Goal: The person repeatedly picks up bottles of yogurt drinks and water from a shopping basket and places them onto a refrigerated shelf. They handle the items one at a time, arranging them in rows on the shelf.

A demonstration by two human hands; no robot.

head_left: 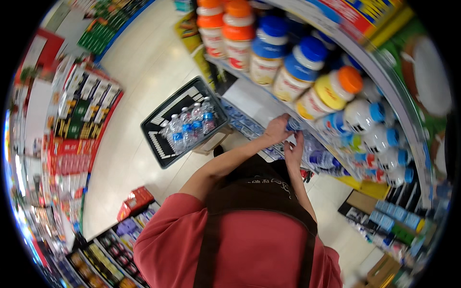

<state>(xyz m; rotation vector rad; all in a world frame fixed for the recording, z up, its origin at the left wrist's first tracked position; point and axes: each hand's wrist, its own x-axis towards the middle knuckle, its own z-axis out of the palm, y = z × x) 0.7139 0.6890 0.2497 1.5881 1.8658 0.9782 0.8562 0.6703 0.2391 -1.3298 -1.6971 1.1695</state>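
My left hand [277,129] reaches in under the edge of a store shelf and grips a clear plastic bottle with a blue label [294,124]. Most of that bottle is hidden by the shelf and my fingers. Just below it is my right hand [294,148], thumb and forefinger apart, its fingertips close to the bottle. I cannot tell whether they touch it. More clear bottles with blue-purple labels [322,159] lie on the low shelf beside my right hand. To the left, a dark shopping basket [153,144] holds several clear water bottles [187,131] standing upright.
Large white bottles with blue caps [299,68] and orange-capped ones [237,34] line the shelf above my hands. A cardboard box [212,139] sits under the basket. Stacked goods [84,97] stand across the tiled aisle [126,118]. Boxes [396,212] are at right.
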